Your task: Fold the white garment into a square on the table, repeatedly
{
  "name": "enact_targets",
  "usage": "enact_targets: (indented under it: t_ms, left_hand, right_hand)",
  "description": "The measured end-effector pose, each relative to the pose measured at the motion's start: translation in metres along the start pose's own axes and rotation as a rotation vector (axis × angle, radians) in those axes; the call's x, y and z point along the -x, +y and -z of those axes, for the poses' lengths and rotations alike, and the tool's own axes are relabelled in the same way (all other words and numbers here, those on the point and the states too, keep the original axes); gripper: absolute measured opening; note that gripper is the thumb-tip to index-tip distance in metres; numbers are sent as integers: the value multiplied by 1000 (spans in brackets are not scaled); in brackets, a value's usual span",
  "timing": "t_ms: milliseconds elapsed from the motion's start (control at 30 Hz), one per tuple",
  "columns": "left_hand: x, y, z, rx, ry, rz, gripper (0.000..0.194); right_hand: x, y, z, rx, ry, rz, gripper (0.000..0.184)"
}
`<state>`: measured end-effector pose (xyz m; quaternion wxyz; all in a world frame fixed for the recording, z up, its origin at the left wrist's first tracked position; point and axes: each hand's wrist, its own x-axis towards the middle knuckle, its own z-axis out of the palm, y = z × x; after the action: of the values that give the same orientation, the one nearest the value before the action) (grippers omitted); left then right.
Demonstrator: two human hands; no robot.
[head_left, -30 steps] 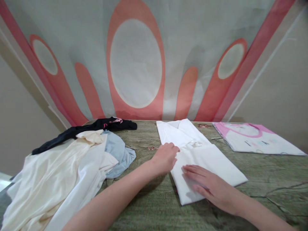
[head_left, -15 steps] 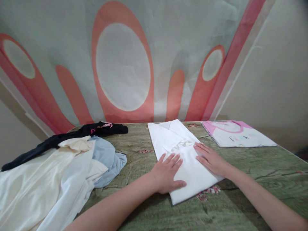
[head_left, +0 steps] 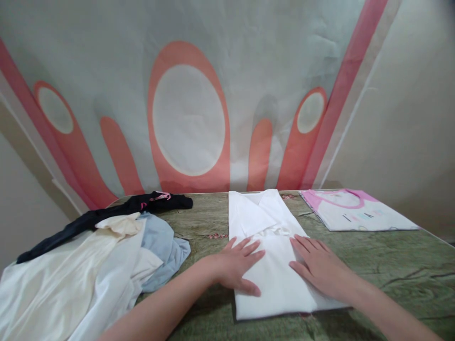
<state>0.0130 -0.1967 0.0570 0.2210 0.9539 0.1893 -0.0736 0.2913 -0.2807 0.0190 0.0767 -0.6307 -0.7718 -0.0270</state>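
Note:
A white garment (head_left: 270, 274), folded into a long panel, lies flat on the wooden-patterned table (head_left: 206, 303). Its far end shows a crossed V-shaped neckline, with a gathered band across the middle. My left hand (head_left: 240, 263) rests open on the garment's left edge, fingers spread. On the right edge lies my right hand (head_left: 316, 260), open and palm down, fingers stretched toward the far end. The garment's right border is partly hidden beneath that hand and wrist.
At the left lies a loose heap of clothes: a cream garment (head_left: 71, 279), a light blue one (head_left: 159, 251) and a black one (head_left: 95, 219). A folded pink-and-white shirt (head_left: 359, 213) lies at the far right. Behind the table hangs a patterned backdrop (head_left: 241, 47).
The white garment now lies straighter, its near end turned toward the right. Both hands have shifted slightly on it and stay flat. The camera view has tilted up a little.

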Motion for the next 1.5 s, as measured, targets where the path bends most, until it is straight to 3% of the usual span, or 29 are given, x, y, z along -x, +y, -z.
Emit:
enact_targets:
  t_ms: [267, 367, 467, 533, 667, 800, 933, 1067, 1233, 1367, 1500]
  left_hand:
    - [39, 20, 8, 96, -12, -33, 86]
    - [45, 14, 22, 286, -24, -41, 68]
    - [40, -10, 33, 588, 39, -17, 46]
    - [33, -34, 35, 706, 181, 67, 42]
    - [11, -86, 33, 522, 500, 383, 27]
    - [-19, -129, 38, 418, 686, 487, 16]
    - [-53, -161, 49, 349, 855, 586, 26]
    - [-78, -190, 63, 281, 921, 550, 27]
    - [-87, -217, 75, 185, 821, 360, 25]
    - [-83, -232, 71, 123, 743, 239, 22]
    - [-80, -241, 68, 79, 723, 171, 22]
  right_hand:
    - [12, -23, 20, -57, -28, 69, 48]
    - [9, -17, 21, -99, -62, 82, 44]
    - [6, -7, 19, -152, -112, 94, 44]
    - [6, 0, 20, -194, -155, 95, 45]
    - [0, 10, 30, -309, -248, 61, 47]
    - [-24, 15, 46, -468, -285, 38, 45]
    - [-72, 13, 50, -577, -259, 67, 35]
    - [-136, -3, 36, -513, -115, 145, 30]
    - [-207, -51, 5, -370, 16, 122, 32]
    - [-225, -87, -25, -339, 92, 126, 43]
    - [-218, -97, -46, -267, 58, 202, 50]
